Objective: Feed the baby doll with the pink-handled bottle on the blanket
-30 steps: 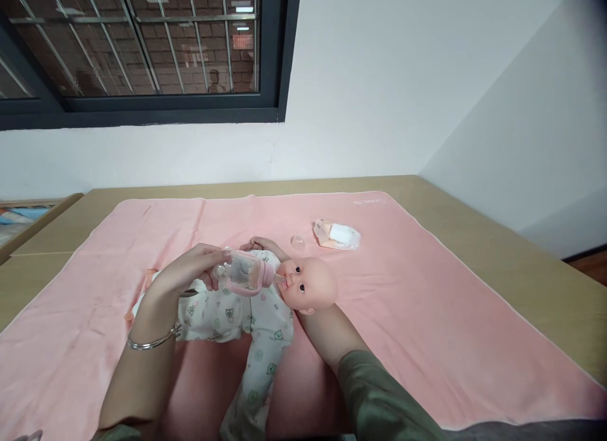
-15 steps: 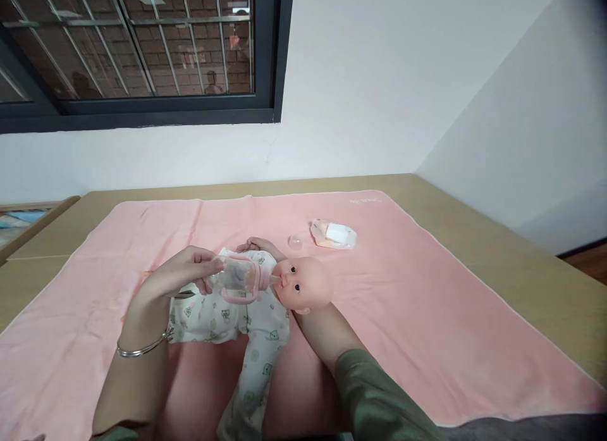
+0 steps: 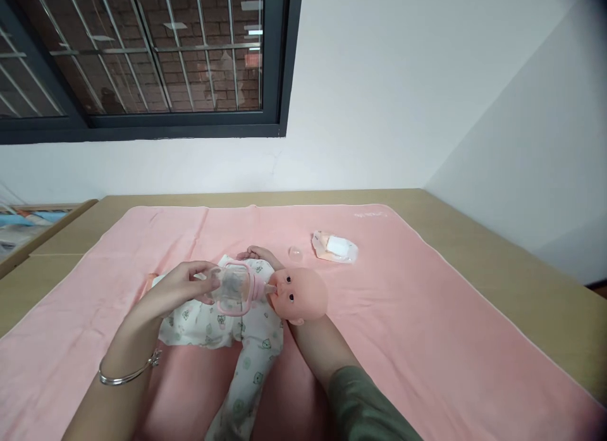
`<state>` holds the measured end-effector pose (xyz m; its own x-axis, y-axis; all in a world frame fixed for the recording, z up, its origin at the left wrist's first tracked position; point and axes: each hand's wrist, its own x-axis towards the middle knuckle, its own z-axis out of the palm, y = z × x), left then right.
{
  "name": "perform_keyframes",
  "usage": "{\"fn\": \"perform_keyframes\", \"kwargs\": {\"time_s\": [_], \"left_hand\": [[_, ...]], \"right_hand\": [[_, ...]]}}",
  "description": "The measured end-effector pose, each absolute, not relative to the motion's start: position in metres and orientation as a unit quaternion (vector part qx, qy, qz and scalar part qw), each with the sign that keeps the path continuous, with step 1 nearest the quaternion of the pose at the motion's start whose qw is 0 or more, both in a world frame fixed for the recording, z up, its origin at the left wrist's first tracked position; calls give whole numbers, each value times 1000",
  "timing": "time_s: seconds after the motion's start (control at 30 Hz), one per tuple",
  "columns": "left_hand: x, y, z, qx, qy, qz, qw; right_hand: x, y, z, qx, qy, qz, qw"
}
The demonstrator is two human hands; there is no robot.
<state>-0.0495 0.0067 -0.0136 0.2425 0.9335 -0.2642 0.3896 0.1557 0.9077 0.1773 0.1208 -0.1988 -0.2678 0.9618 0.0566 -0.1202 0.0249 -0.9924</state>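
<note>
Head view: doll (image 3: 262, 311) on pink cloth (image 3: 408, 321).
Left hand (image 3: 186, 283): holding bottle (image 3: 232, 290), teat (image 3: 270, 290) at doll's mouth (image 3: 276, 290).
Right hand (image 3: 255, 253): beyond doll, grip indiscernible.

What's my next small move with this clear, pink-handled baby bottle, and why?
Perhaps tip the bottle slightly teat-down with your left hand: the bottle looks nearly level in this view, and its teat is at the mouth of the bald, white-clothed baby doll.
</note>
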Motion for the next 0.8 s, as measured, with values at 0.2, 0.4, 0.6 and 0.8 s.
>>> {"fn": "perform_keyframes", "kwargs": {"time_s": [0.2, 0.4, 0.6, 0.8], "left_hand": [[-46, -9, -27, 568, 569, 330, 495], [-40, -20, -33, 586, 583, 342, 447], [-43, -29, -29, 599, 585, 329, 437], [-46, -33, -41, 633, 581, 302, 413]], "right_hand": [[177, 116, -202, -430, -536, 574, 445], [177, 117, -199, -427, -545, 566, 448], [175, 114, -206, -417, -554, 563, 449], [171, 115, -203, -406, -559, 567, 448]]}}
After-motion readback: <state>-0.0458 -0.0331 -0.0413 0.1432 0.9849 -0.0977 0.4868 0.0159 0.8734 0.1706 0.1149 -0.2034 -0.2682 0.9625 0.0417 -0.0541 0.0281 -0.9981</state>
